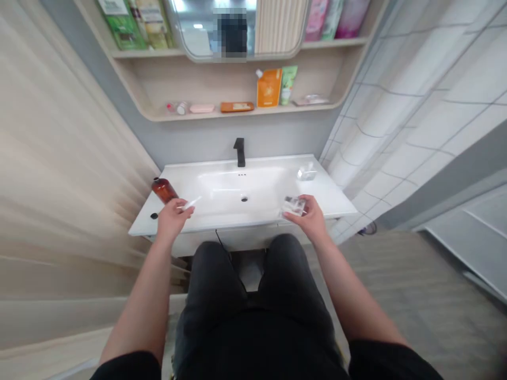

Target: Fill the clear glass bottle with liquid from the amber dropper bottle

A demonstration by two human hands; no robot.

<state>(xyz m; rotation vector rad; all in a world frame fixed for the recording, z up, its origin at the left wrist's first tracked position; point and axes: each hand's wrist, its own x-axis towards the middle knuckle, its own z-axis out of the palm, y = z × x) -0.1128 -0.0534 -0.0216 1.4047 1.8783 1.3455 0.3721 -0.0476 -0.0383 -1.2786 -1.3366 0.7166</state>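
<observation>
Being pinched between the thumb and fingers of the left hand, a slim white piece is held over the near left part of the basin, its tip pointed right. A clear container is gripped in the right hand at the near right, the thumb set on its near side and the fingers on its far side; whether anything is inside cannot be told. Just beyond the left hand, an amber bottle is seen, its contents hidden, with a black cap nearer on the bench. A clear bottle is set at the far right. On the far shelf, an orange pouch marked with a pale emblem is placed beside a green tube. A pale label is borne by the brown pack; its writing is too blurred to be read.
</observation>
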